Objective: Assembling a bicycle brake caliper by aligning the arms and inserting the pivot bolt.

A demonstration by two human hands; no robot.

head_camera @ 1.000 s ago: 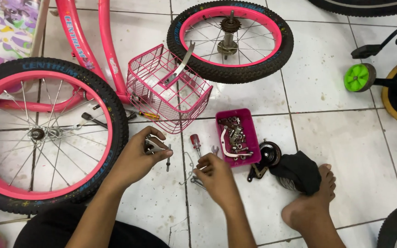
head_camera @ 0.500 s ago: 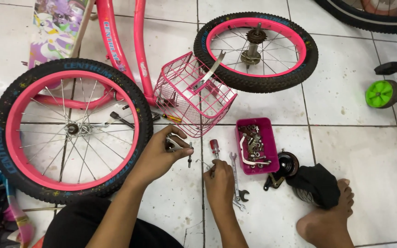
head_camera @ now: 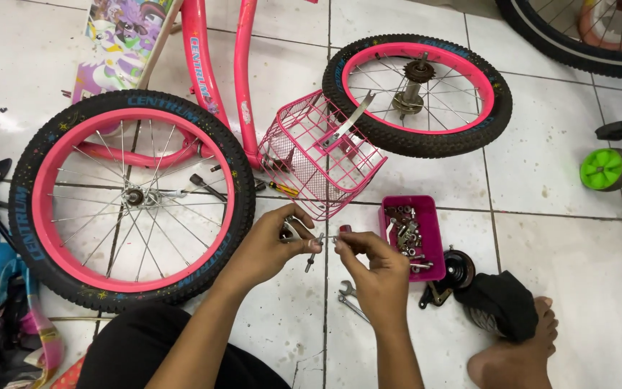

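Note:
My left hand (head_camera: 268,248) holds a small metal bracket with a bolt (head_camera: 304,241) just below the pink wire basket (head_camera: 322,155). My right hand (head_camera: 376,270) meets it from the right, fingertips pinching the end of the same small metal part. A red-handled screwdriver tip (head_camera: 345,228) shows just above my right fingers. To the right stands a magenta tray (head_camera: 430,241) with several bolts and nuts. A wrench (head_camera: 350,299) lies on the tiles under my right hand.
A pink bicycle frame (head_camera: 199,65) with its pink-rimmed wheel (head_camera: 127,198) lies at left; a loose pink wheel (head_camera: 415,94) lies at top. A black cloth (head_camera: 502,313) and a bare foot (head_camera: 520,353) are at lower right, a green training wheel (head_camera: 602,169) at far right.
My right hand has risen from the tools on the floor to meet my left hand at the metal part. The camera view has shifted so the scene sits further right.

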